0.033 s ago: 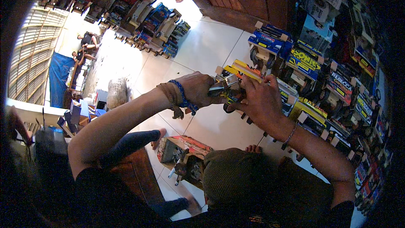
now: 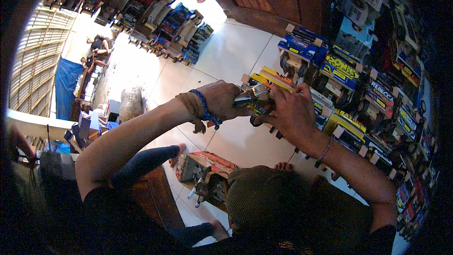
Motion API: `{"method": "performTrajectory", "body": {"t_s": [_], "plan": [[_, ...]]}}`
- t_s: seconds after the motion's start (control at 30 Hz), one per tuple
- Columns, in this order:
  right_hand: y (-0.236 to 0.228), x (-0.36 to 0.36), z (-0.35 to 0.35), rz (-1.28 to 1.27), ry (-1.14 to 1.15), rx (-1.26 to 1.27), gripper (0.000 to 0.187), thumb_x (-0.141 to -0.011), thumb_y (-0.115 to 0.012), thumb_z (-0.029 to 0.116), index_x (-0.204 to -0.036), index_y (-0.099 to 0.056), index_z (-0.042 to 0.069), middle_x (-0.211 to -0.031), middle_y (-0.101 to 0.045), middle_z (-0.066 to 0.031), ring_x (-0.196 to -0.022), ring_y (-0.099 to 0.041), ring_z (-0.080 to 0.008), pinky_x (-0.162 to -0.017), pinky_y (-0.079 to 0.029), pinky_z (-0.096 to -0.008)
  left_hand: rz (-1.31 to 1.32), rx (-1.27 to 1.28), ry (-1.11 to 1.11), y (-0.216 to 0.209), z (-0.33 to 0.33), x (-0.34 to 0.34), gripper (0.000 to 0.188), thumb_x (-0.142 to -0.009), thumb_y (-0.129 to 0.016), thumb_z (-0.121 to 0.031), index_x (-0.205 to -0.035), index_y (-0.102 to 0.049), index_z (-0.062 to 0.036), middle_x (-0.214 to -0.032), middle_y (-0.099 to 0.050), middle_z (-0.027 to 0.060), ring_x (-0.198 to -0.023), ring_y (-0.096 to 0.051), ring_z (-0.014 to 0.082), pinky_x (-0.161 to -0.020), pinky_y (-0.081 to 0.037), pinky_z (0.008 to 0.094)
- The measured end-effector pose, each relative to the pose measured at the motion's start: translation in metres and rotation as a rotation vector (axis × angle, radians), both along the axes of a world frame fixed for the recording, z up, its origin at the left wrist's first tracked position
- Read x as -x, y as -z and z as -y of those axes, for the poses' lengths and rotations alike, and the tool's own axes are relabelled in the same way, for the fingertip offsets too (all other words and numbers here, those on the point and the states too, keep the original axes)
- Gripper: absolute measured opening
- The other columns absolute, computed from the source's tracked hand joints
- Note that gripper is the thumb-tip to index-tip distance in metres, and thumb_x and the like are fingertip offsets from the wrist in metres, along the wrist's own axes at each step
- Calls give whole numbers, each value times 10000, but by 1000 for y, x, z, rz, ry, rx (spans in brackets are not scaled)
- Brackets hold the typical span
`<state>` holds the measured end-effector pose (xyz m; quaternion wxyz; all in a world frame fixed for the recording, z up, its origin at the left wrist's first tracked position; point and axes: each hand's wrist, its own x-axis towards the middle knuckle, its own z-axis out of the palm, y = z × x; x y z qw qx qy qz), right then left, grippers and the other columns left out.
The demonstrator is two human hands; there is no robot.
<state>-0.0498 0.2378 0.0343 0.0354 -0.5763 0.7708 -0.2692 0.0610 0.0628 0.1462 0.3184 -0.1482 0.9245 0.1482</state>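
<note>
My left hand (image 2: 217,101) is closed around a silver metal tool (image 2: 255,93) whose exact kind I cannot make out. The tool's shiny end meets a small toy truck (image 2: 272,78) with yellow and orange panels. Pressed to the truck's near end are the bent fingers of my right hand (image 2: 295,115). A dark wheel shows below those fingers. Both hands are close together over the tiled floor, and the contact point between tool and truck is partly hidden by them.
Rows of toy trucks (image 2: 340,68) line the right side; more trucks (image 2: 174,26) stand at the upper left. A wooden door (image 2: 264,0) is at the top. Below my hands sits an open box (image 2: 193,167) with tools. Another person's leg (image 2: 146,160) stretches at the lower left.
My hands, the metal tool and the toy truck show no visible movement. At the far left edge, a person's arm and the dark shape beside it have shifted slightly.
</note>
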Motion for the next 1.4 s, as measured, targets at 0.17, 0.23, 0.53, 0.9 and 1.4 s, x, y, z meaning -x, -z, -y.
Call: {"method": "performTrajectory", "body": {"t_s": [0.17,0.23,0.53,0.9,1.4], "plan": [[-2,0,2,10,4,-15,767,-745,-809,519,-1282,-579,21,-1073,-699,-132,-1095,-638,-280,-1037,-323,-466,-74,55,4,13,-1,-8,581,-923,-604,-614,-923,-688,-40,-752,-696,215,-736,-692,414,-726,-568,494],[-3,0,2,36,-6,-48,809,-740,-800,529,-1297,-571,-12,-1160,-671,-189,-1209,-577,-332,-1086,-313,-502,-99,56,-34,16,-3,-9,579,-919,-607,-613,-939,-694,-42,-761,-699,216,-742,-694,413,-729,-567,495],[2,-1,2,-55,-12,16,655,-759,-823,453,-1210,-597,35,-939,-722,-120,-969,-685,-285,-1006,-351,-459,-191,159,-161,31,-14,-20,673,-876,-603,-692,-919,-733,-33,-807,-720,229,-783,-717,397,-765,-579,487],[-7,-5,6,-15,-50,-142,1098,-676,-737,737,-1396,-464,-45,-1282,-610,-218,-1206,-584,-326,-1090,-315,-530,-73,140,-9,-14,24,-59,653,-859,-633,-704,-891,-700,-55,-760,-699,192,-710,-694,376,-688,-549,476],[-38,43,15,162,-274,-325,1244,-606,-815,727,-1533,-354,38,-1468,-485,-207,-1327,-486,-371,-1119,-298,-489,-243,159,-132,-1,47,-87,566,-902,-659,-598,-884,-685,-32,-707,-671,216,-668,-681,387,-650,-530,458]]}}
